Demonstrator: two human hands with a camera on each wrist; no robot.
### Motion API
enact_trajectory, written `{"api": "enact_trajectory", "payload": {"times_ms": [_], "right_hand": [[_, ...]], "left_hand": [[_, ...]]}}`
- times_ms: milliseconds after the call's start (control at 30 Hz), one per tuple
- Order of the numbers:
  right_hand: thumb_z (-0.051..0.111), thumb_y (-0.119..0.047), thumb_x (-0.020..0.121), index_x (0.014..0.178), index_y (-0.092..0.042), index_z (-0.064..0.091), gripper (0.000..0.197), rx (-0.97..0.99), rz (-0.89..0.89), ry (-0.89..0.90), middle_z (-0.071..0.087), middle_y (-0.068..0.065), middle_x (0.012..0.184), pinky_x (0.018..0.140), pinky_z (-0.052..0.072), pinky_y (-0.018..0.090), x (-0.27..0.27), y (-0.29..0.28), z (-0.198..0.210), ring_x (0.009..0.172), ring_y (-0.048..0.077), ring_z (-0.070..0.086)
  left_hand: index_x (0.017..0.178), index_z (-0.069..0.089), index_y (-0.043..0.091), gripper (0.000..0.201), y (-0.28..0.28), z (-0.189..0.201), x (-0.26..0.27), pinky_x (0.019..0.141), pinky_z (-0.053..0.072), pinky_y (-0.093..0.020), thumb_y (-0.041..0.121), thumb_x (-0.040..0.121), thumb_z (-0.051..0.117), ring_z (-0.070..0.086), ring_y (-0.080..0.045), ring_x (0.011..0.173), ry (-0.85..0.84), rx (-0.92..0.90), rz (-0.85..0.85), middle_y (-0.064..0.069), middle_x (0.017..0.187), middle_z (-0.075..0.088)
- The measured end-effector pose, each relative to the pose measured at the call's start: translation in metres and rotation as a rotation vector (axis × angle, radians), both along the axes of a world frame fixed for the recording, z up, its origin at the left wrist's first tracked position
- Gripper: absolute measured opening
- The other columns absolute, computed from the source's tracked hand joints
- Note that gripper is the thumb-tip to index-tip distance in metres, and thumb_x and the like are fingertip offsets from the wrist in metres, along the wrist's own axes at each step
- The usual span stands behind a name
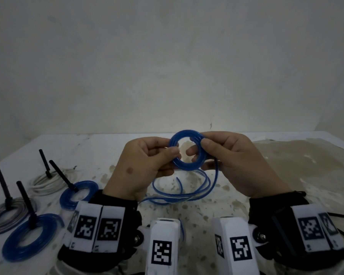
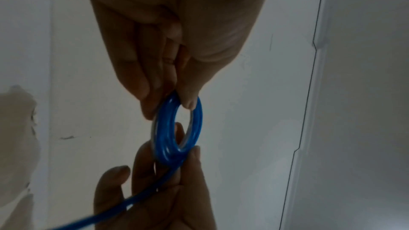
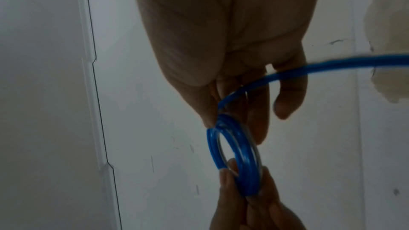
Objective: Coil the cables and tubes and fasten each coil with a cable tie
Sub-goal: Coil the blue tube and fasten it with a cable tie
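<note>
Your left hand (image 1: 145, 165) covers the left side of the blue tube coil (image 1: 187, 151), and your right hand (image 1: 234, 163) covers its right side, so you cannot count the turns there. The loose tube (image 1: 187, 195) runs behind your left wrist and out of sight. The grey coil (image 1: 6, 219) is cut by the left edge. Both wrist views are dim and blurred.

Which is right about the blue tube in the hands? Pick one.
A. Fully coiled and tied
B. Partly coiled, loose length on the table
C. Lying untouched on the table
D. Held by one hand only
B: both the left hand and right hand hold the blue coil, with the loose length trailing on the table and no tie on it.
</note>
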State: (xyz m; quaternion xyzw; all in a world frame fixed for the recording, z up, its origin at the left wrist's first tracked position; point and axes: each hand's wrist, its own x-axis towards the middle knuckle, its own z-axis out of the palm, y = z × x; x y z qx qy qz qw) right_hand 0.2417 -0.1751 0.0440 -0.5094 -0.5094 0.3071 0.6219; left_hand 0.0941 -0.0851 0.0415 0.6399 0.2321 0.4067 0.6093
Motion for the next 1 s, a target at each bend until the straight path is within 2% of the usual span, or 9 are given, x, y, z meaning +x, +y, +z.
{"api": "enact_trajectory", "payload": {"times_ms": [167,267,367,433,567,700,800,900,1000], "right_hand": [[0.046,-0.007,0.093,0.097,-0.013,0.067,0.022,0.058,-0.009,0.037,0.072,0.003,0.077,0.072,0.056,0.03,-0.003,0.004,-0.001,0.076,0.017,0.067],[0.046,-0.002,0.092,0.093,-0.01,0.066,0.022,0.138,-0.064,0.123,0.069,0.002,0.067,0.064,0.055,0.023,-0.001,0.004,0.0,0.063,0.013,0.062],[0.048,0.001,0.091,0.092,-0.006,0.066,0.019,0.149,-0.127,0.13,0.067,0.003,0.061,0.056,0.052,0.021,0.001,0.003,0.001,0.054,0.012,0.059],[0.049,0.001,0.091,0.091,-0.006,0.066,0.019,0.125,-0.165,0.06,0.065,0.002,0.058,0.05,0.048,0.02,0.002,0.002,0.002,0.047,0.011,0.052],[0.048,0.002,0.091,0.089,-0.009,0.066,0.022,0.065,-0.13,-0.085,0.062,0.0,0.056,0.047,0.043,0.02,0.002,-0.001,0.002,0.043,0.01,0.044],[0.049,0.001,0.091,0.091,-0.009,0.066,0.021,0.011,-0.068,-0.174,0.063,0.0,0.058,0.049,0.045,0.023,0.0,-0.005,0.003,0.044,0.01,0.047],[0.051,-0.002,0.091,0.092,-0.011,0.067,0.019,-0.009,-0.051,-0.249,0.064,0.001,0.059,0.049,0.045,0.022,-0.004,-0.004,0.003,0.045,0.01,0.049],[0.053,-0.004,0.09,0.09,-0.015,0.068,0.018,-0.019,-0.055,-0.359,0.066,-0.002,0.06,0.049,0.045,0.018,-0.008,-0.002,0.001,0.045,0.005,0.051],[0.055,-0.003,0.089,0.092,-0.011,0.068,0.015,0.029,-0.065,-0.315,0.065,-0.004,0.057,0.051,0.047,0.017,-0.009,-0.001,0.0,0.046,0.006,0.054]], "left_hand": [[0.083,0.063,0.008,0.013,-0.002,-0.003,0.006,0.05,0.052,-0.019,0.011,0.071,0.064,0.066,-0.011,0.055,-0.109,-0.155,-0.037,-0.002,0.063,0.07],[0.083,0.064,0.008,0.022,-0.009,-0.008,0.01,0.055,0.053,-0.02,0.02,0.064,0.066,0.071,-0.016,0.069,-0.029,-0.176,-0.154,-0.005,0.073,0.073],[0.085,0.067,0.01,0.018,-0.018,-0.016,0.016,0.059,0.054,-0.024,0.021,0.071,0.067,0.071,-0.017,0.075,0.098,-0.165,-0.224,-0.005,0.078,0.073],[0.087,0.068,0.009,0.011,-0.021,-0.019,0.019,0.063,0.057,-0.026,0.016,0.078,0.066,0.07,-0.016,0.073,0.159,-0.132,-0.233,-0.005,0.076,0.072],[0.088,0.071,0.01,0.01,-0.017,-0.015,0.014,0.068,0.056,-0.027,0.014,0.08,0.067,0.069,-0.015,0.075,0.261,0.005,-0.22,-0.009,0.084,0.073],[0.085,0.072,0.016,0.011,-0.008,-0.003,0.004,0.065,0.056,-0.024,0.016,0.075,0.069,0.067,-0.015,0.069,0.162,0.099,-0.092,-0.014,0.082,0.073],[0.083,0.073,0.014,0.013,-0.005,0.001,-0.002,0.059,0.054,-0.022,0.014,0.07,0.074,0.068,-0.015,0.062,0.242,0.184,-0.102,-0.012,0.073,0.073],[0.081,0.073,0.011,0.008,-0.006,0.002,-0.005,0.055,0.051,-0.018,0.011,0.073,0.074,0.068,-0.013,0.059,0.349,0.285,-0.124,-0.007,0.064,0.071],[0.078,0.072,0.011,0.004,-0.005,0.002,-0.006,0.056,0.052,-0.019,0.012,0.074,0.073,0.068,-0.015,0.06,0.322,0.296,-0.09,-0.007,0.065,0.071]]}}
